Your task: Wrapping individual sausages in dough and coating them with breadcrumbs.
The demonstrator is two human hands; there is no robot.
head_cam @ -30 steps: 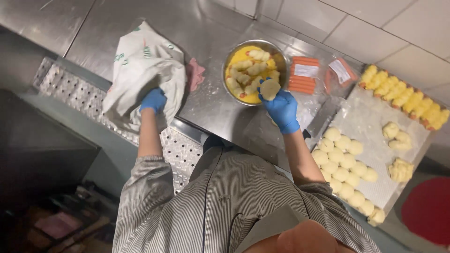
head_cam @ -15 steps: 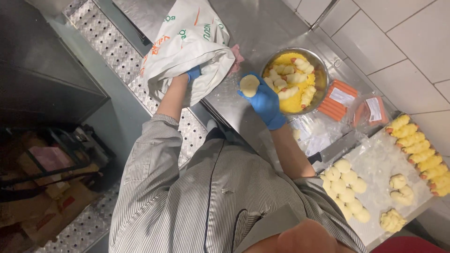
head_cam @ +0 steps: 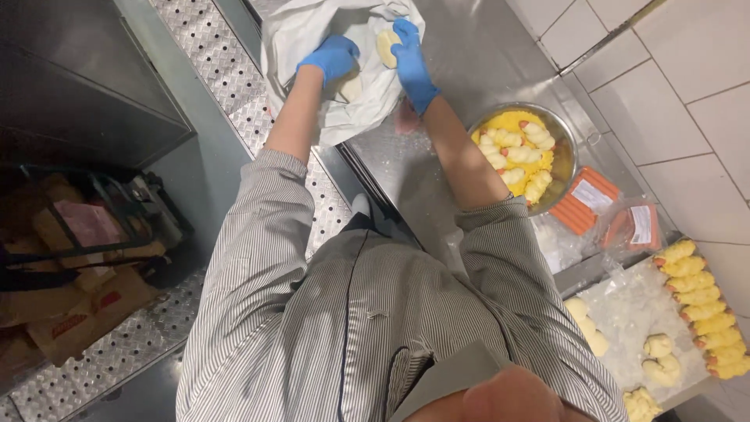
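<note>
Both my hands wear blue gloves and reach over a steel counter [head_cam: 469,55]. My left hand [head_cam: 332,57] grips the edge of a white plastic bag [head_cam: 301,35] and holds its mouth apart. My right hand [head_cam: 412,59] holds a pale round dough piece [head_cam: 386,47] right at the bag's opening. Another pale lump [head_cam: 349,87] lies inside the bag just below my left hand. To the right of my right forearm stands a metal bowl [head_cam: 560,134] holding yellow crumbs and several dough-wrapped sausages [head_cam: 512,155].
Two packs of sausages [head_cam: 587,202] [head_cam: 634,227] lie beside the bowl. A lined tray [head_cam: 629,312] at the lower right carries dough pieces and a row of crumbed rolls [head_cam: 699,293]. Tread-plate flooring [head_cam: 226,86] and a crate of cartons [head_cam: 78,258] sit to the left.
My right hand has carried the dough piece from beside the bowl across to the bag's mouth. My left hand stays on the bag. The view has swung left.
</note>
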